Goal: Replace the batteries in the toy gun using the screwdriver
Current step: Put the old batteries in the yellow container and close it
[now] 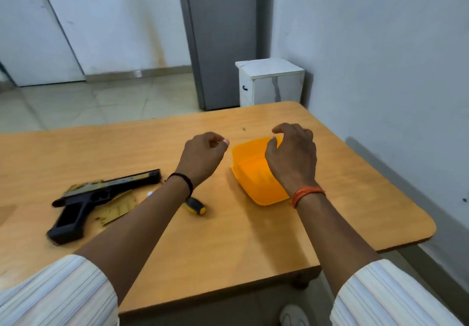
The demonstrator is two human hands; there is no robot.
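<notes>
A black toy gun (101,198) lies on its side at the left of the wooden table (228,237), over a scrap of gold paper (119,209). The screwdriver (195,206), black and yellow handled, lies mostly hidden under my left forearm. An orange plastic box (253,173) sits right of centre. My left hand (203,155) hovers left of the box with loosely curled fingers and holds nothing. Over the box's far right side hangs my right hand (291,153), fingers bent and spread, with nothing in it. No batteries are visible.
A small white cabinet (271,82) and a grey refrigerator (218,39) stand beyond the table's far edge. The wall runs close along the table's right side. A white shoe (294,315) shows under the near edge.
</notes>
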